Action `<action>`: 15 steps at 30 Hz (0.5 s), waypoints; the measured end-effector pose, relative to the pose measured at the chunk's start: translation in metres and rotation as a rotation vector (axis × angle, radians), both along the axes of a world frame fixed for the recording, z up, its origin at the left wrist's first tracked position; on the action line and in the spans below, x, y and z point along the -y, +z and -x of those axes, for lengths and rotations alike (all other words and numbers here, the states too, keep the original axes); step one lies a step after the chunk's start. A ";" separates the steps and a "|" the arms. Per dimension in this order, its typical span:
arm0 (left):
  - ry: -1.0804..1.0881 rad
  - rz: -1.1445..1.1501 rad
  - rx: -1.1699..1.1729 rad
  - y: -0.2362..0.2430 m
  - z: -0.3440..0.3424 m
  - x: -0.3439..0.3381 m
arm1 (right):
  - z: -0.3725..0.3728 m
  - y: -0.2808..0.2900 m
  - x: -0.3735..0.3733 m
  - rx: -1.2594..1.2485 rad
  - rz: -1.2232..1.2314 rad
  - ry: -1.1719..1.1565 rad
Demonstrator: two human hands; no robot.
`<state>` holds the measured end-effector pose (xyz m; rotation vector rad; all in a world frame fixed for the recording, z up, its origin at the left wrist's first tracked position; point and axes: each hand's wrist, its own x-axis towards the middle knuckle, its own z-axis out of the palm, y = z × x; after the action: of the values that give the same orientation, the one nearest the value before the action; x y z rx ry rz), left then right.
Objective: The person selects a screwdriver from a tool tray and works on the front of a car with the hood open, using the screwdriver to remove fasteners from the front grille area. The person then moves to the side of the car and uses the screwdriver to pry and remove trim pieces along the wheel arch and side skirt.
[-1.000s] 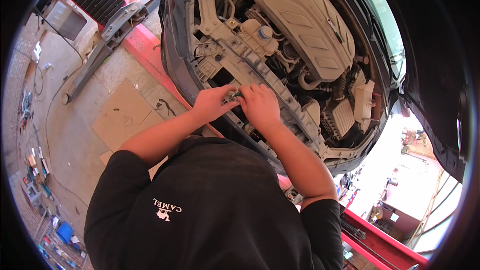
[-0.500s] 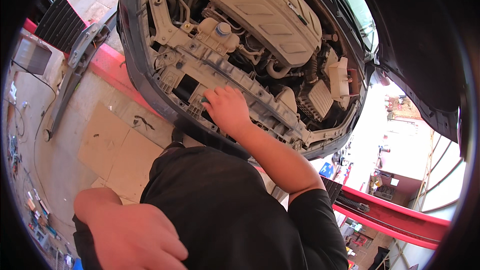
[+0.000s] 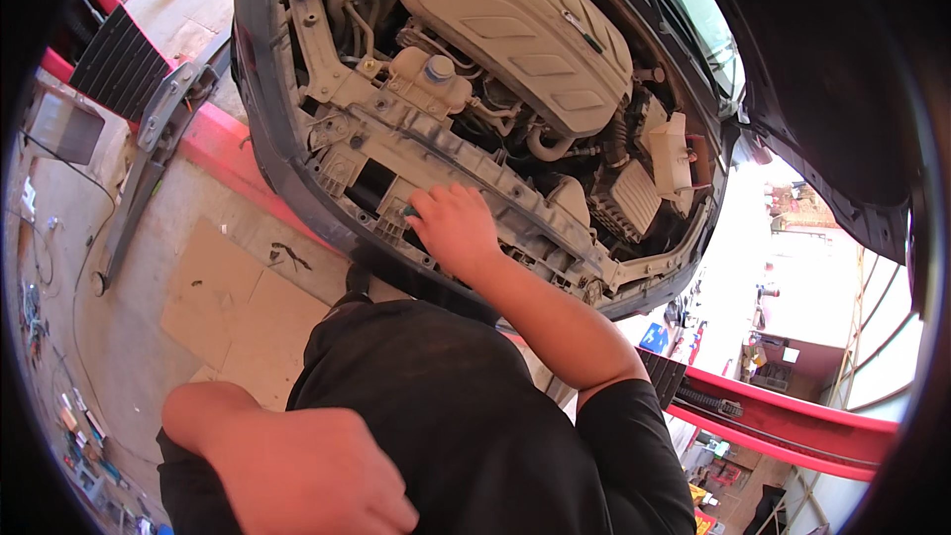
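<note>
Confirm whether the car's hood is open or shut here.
Open: the hood stands raised at the picture's right, leaving the engine cover exposed beyond the right hand.

left hand (image 3: 342, 481): withdrawn from right fingers (image 3: 438, 202), now well apart from them, over black shirt (image 3: 475, 426) | right fingers: tips no longer meeting left-hand tips; alone at small green item (image 3: 410, 210) | latest shift: left hand displaced rightward across shirt
</note>
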<state>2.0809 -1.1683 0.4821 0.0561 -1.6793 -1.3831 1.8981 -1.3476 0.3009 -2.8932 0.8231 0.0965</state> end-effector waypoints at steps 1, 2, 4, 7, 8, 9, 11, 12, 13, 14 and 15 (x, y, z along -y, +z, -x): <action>-0.066 -0.007 -0.061 0.003 -0.003 -0.001 | -0.005 0.001 0.000 -0.009 -0.014 0.002; -0.060 -0.014 -0.053 0.004 -0.002 -0.001 | -0.007 0.001 -0.002 -0.024 -0.033 0.002; -0.045 -0.029 -0.037 0.005 0.001 -0.002 | -0.005 0.003 -0.003 -0.025 -0.024 0.008; 0.033 -0.051 0.099 0.000 0.006 0.003 | -0.005 0.002 -0.003 -0.046 -0.018 -0.004; 0.087 -0.032 0.135 -0.001 0.003 0.000 | -0.004 0.002 -0.004 -0.056 -0.016 -0.007; -0.044 0.008 0.095 -0.003 -0.004 0.003 | -0.005 0.002 -0.004 -0.016 0.000 -0.001; -0.087 -0.024 -0.054 0.004 -0.010 0.002 | -0.008 0.003 -0.004 0.062 0.021 0.017; -0.069 -0.034 -0.018 0.006 -0.008 0.001 | -0.011 0.007 -0.005 -0.014 -0.026 -0.050; -0.050 -0.044 0.019 0.007 -0.006 0.000 | -0.016 0.012 -0.006 -0.090 -0.072 -0.116; -0.034 -0.051 0.056 0.008 -0.005 0.000 | -0.021 0.017 -0.006 -0.167 -0.115 -0.185; 0.047 -0.061 0.099 0.005 0.000 0.000 | -0.023 0.015 -0.004 -0.223 -0.148 -0.215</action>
<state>2.0807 -1.1678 0.4871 0.2004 -1.7063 -1.4162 1.9207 -1.3438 0.3159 -2.6686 1.1076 0.4446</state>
